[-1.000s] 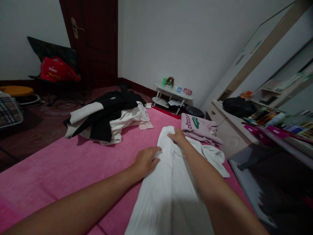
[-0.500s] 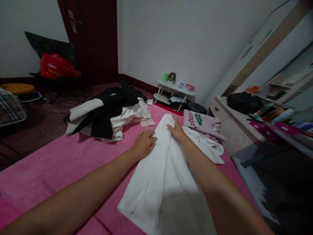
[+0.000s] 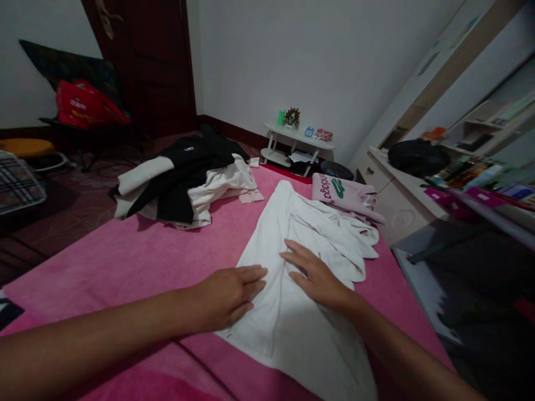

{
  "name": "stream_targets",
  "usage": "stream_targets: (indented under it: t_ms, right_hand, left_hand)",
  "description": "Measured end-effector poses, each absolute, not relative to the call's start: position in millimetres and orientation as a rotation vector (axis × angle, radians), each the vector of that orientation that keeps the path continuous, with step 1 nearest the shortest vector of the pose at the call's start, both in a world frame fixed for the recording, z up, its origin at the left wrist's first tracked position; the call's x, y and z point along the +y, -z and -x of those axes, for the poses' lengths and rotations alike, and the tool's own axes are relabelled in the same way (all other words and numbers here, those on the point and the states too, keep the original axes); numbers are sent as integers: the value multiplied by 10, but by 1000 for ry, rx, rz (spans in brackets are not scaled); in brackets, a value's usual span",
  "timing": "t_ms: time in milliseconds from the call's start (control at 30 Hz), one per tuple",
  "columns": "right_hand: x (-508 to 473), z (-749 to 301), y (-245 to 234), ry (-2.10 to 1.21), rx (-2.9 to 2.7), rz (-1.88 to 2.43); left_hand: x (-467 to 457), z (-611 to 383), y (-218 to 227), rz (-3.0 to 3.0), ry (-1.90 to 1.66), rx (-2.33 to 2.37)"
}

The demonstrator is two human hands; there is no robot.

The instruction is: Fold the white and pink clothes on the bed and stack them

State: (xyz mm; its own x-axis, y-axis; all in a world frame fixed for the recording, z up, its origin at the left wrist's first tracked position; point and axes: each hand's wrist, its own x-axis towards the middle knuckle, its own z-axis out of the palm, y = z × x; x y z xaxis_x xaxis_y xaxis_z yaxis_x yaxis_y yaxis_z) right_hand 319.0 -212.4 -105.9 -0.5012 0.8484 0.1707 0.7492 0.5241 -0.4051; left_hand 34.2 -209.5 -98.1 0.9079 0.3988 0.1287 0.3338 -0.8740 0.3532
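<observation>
A white garment (image 3: pixel 317 340) lies spread on the pink bed cover (image 3: pixel 175 256), with one side folded inward as a long strip. My left hand (image 3: pixel 234 295) rests on the left edge of that strip, fingers stretched toward the right. Across from it, my right hand (image 3: pixel 313 273) is over the middle of the cloth near the strip's inner edge, its fingers spread. Neither hand grips anything. The garment's far right part lies bunched in loose folds, and its lower right is partly behind my right forearm.
A pile of black and white clothes (image 3: pixel 179 178) lies at the far left of the bed. A folded pink garment with lettering (image 3: pixel 328 189) sits at the far right. Beyond stand a small white table (image 3: pixel 288 132) and, to the right, a drawer cabinet (image 3: pixel 388 195).
Both hands have moved back toward me along the white garment, from its far end to its middle. More of the far folds now show. The camera view has shifted slightly.
</observation>
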Motion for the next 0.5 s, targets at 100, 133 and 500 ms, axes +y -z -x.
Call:
stream_targets:
  t_ms: [100, 133, 500]
  right_hand:
    - [-2498, -3083, 1012, -382, -2504, 1075]
    - [-2590, -3022, 1013, -373, -2521, 1007]
    - [-2872, -2647, 881, -538, -2394, 878]
  left_hand:
    - [-2239, -147, 781, -2673, -182, 473]
    - [-2277, -116, 740, -2667, -152, 489]
    - [-2376, -254, 569, -2585, -56, 403]
